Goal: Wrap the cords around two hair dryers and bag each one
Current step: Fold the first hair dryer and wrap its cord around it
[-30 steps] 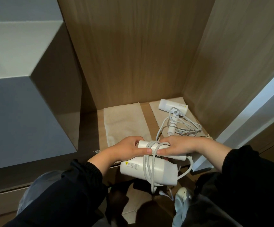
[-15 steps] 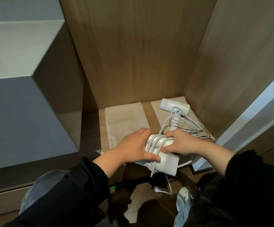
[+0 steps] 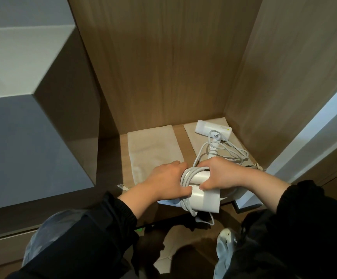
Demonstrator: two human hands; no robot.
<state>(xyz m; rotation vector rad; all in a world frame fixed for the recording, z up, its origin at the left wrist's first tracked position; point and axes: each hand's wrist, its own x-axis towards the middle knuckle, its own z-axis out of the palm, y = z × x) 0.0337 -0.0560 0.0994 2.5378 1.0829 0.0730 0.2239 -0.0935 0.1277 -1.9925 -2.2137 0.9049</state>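
At shelf front, left hand point(image 3: 164, 181) and right hand point(image 3: 221, 174) both clutch cord-wrapped dryer point(image 3: 202, 195). Second dryer point(image 3: 212, 130) lies at 1 o'clock atop one flat bag point(image 3: 193, 131), cord point(image 3: 234, 152) loose; other bag point(image 3: 153, 150), at 11 o'clock, lies flat.

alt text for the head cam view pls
Both hands, left hand and right hand, grip a white hair dryer with its cord coiled around it. A second dryer, cord loose, lies behind on a beige bag.
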